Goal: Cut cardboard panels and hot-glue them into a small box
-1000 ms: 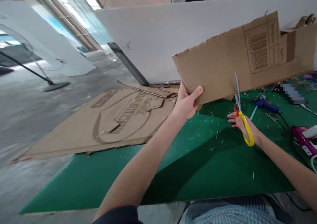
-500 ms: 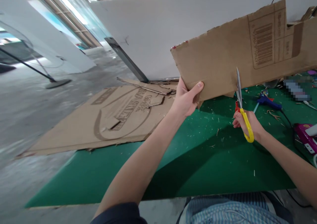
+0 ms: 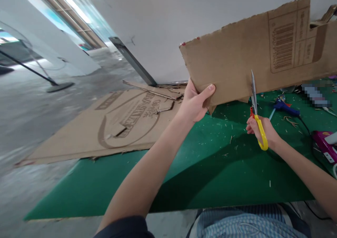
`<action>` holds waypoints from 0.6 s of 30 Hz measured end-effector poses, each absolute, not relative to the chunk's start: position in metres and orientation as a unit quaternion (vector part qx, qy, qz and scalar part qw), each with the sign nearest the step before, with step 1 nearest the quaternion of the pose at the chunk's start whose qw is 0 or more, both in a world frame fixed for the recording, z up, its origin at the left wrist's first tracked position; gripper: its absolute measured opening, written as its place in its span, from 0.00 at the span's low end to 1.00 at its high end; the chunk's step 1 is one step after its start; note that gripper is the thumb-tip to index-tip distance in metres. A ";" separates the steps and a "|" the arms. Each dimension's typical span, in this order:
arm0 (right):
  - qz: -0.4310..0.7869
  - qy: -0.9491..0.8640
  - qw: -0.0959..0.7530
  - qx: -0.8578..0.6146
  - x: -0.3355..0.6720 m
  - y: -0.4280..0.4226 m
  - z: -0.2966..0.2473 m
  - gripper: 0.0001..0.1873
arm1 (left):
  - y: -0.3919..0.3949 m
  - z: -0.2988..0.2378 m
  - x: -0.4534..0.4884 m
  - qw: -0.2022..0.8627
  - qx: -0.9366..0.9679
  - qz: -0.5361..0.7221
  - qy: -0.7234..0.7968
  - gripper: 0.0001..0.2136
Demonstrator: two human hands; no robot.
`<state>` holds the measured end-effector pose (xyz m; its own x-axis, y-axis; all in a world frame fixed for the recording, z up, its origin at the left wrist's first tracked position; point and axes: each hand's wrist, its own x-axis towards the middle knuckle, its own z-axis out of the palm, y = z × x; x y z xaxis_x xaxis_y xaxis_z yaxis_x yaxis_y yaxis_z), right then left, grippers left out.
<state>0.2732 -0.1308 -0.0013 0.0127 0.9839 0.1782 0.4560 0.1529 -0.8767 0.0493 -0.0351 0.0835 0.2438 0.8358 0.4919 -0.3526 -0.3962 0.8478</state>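
One glue gun (image 3: 286, 107) near right hand (image 3: 270, 131) holding scissors (image 3: 255, 103); left hand (image 3: 194, 104) grips cardboard (image 3: 231, 62).

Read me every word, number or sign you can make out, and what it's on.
No text reads clearly.
Brown cardboard piece in the left hand: barcode digits and side print, too small and blurred.
Flat brown cardboard sheet at left: slanted lettering, too blurred to quote.

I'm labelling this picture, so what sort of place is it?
Probably a makeshift craft workshop: a glue gun on the green table, scissors held against cardboard, and a bare floor that looks like concrete.
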 end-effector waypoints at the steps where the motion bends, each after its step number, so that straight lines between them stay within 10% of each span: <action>1: 0.305 -0.641 0.420 -0.566 0.275 -0.131 -0.001 0.24 | -0.036 0.084 0.049 0.512 0.602 0.579 0.200 0.36; 18: 0.249 -0.663 0.401 -0.582 0.273 -0.133 0.012 0.31 | -0.042 0.084 0.051 0.505 0.599 0.589 0.199 0.36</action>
<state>0.2726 -0.1332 0.0116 -0.0017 0.9702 0.2422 0.5714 0.1997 -0.7960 0.0508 -0.0419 0.0844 0.2264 0.8328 0.5051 -0.3575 -0.4114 0.8384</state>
